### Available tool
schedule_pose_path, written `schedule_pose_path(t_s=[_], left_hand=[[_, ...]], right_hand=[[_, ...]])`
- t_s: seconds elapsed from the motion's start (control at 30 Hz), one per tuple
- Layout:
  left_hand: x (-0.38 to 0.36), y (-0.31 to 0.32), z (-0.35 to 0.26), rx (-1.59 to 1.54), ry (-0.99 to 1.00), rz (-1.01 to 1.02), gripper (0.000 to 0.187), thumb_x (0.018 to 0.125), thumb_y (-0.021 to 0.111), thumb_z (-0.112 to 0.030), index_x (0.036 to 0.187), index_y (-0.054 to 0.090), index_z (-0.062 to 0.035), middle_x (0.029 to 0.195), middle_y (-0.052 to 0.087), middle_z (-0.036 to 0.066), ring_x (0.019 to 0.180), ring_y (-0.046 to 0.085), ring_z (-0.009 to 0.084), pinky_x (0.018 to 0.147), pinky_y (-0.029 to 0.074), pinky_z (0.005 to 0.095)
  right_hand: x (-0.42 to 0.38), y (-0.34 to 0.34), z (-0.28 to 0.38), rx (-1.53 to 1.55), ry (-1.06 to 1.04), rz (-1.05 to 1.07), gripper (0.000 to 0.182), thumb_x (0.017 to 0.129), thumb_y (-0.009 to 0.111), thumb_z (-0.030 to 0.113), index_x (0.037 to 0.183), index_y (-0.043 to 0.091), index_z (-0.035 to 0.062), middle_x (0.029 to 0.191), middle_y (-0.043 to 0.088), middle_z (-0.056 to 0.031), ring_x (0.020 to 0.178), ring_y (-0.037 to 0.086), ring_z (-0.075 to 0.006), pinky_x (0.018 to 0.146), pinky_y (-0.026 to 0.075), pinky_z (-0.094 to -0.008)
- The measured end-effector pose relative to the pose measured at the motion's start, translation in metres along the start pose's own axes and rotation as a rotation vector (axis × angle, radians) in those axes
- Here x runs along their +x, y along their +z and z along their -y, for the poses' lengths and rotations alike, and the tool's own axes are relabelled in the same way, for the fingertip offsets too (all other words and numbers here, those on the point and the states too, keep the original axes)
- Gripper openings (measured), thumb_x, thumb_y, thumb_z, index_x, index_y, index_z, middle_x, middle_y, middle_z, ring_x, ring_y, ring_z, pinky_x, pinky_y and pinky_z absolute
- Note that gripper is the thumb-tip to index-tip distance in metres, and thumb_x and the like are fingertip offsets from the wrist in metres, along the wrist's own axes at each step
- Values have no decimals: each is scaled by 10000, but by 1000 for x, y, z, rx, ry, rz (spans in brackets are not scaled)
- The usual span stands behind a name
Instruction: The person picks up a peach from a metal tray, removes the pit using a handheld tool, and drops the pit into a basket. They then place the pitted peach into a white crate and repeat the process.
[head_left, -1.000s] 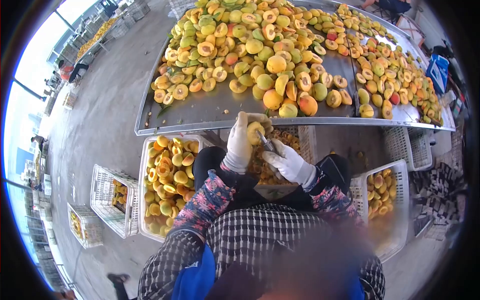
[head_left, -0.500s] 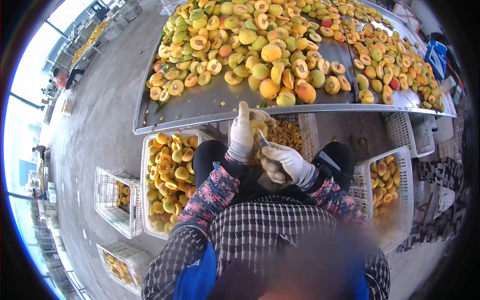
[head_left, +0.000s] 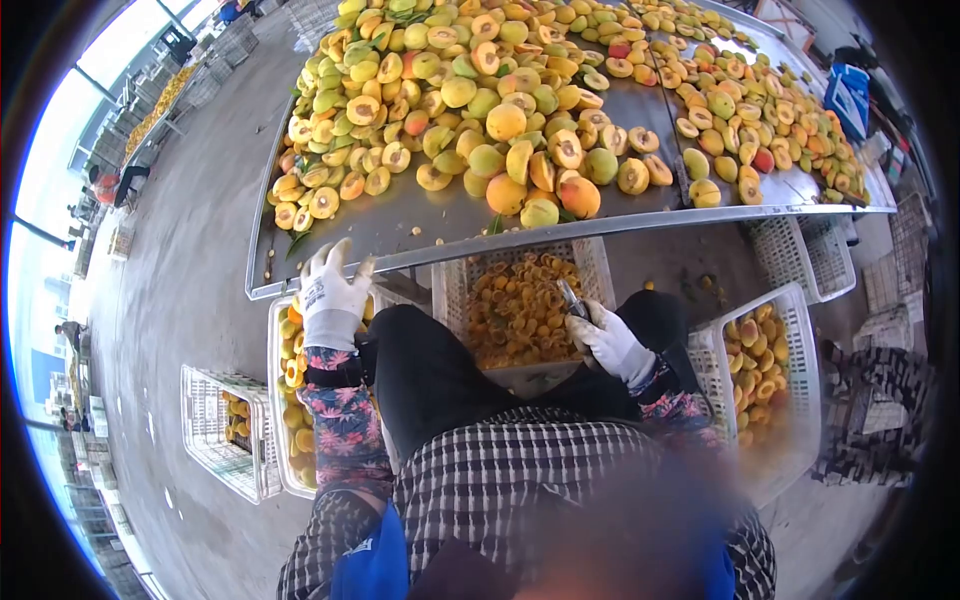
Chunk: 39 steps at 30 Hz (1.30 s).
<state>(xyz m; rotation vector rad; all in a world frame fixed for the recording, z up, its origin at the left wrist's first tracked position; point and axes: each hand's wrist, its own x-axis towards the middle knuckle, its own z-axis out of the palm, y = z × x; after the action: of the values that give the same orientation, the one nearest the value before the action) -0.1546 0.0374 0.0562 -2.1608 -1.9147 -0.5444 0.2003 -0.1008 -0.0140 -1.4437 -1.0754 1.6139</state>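
Note:
My left hand (head_left: 335, 300), in a white glove with dirty fingertips, has its fingers spread at the table's front edge. Nothing is in it. Beneath it stands a white crate of yellow peach pieces (head_left: 301, 420), partly covered by my forearm. My right hand (head_left: 612, 345), also gloved, is closed around a short metal pitting tool (head_left: 572, 299), whose tip points up and away from me. Between my knees is a crate (head_left: 450, 300) holding many peach scraps (head_left: 520, 310). Halved yellow peaches (head_left: 458, 93) are heaped on the metal table (head_left: 400, 220) ahead.
The table's raised metal rim (head_left: 640, 225) runs across in front of me. On my right stands a crate of peach halves (head_left: 760, 380), with white crates (head_left: 800, 255) behind it. Another crate (head_left: 235, 430) sits on the floor (head_left: 170, 300) at left. People work farther off.
My left hand has moved left and opened; the peach it held is gone from it. My right hand has shifted right with the pitting tool. The view has turned slightly.

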Motion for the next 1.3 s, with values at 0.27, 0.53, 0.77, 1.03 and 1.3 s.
schedule_pose_path(t_s=[0.27, 0.53, 0.77, 1.03, 1.3], left_hand=[[39, 44, -171, -407, 286, 429, 533, 912, 510, -519, 1174, 608, -65, 1007, 675, 200, 957, 650, 343, 852, 500, 415], [56, 71, -202, -526, 119, 560, 595, 870, 589, -487, 1287, 501, -71, 909, 707, 146, 938, 671, 281, 865, 489, 396], [25, 30, -145, -2488, -527, 762, 504, 851, 564, -206, 1331, 484, -74, 1232, 565, 153, 1121, 565, 353, 957, 477, 548], [-10, 45, -143, -2415, -559, 649, 432, 994, 428, -254, 1364, 432, -31, 1301, 531, 168, 1203, 519, 335, 1021, 424, 454], [-23, 49, -119, -2322, -400, 553, 411, 985, 481, -300, 1312, 498, -50, 1249, 580, 145, 1149, 564, 335, 943, 497, 433]], right_hand=[[14, 8, -7, 221, 43, -95, 151, 973, 538, 243, 957, 469, 109, 653, 462, 24, 477, 426, -77, 432, 362, -237], [3, 6, -5, 226, 9, -104, 158, 976, 536, 252, 933, 475, 112, 627, 481, 11, 445, 449, -101, 414, 374, -245], [8, 12, 5, 175, -17, -59, 155, 955, 576, 201, 1054, 535, 90, 717, 512, -3, 591, 516, -121, 538, 426, -280], [22, 45, 66, -454, -620, -209, 276, 911, 601, 192, 1103, 490, 28, 733, 625, -191, 715, 626, -407, 603, 469, -460], [30, 57, 67, -643, -611, -324, 286, 906, 614, 228, 1071, 537, 8, 779, 612, -238, 766, 596, -469, 646, 474, -491]])
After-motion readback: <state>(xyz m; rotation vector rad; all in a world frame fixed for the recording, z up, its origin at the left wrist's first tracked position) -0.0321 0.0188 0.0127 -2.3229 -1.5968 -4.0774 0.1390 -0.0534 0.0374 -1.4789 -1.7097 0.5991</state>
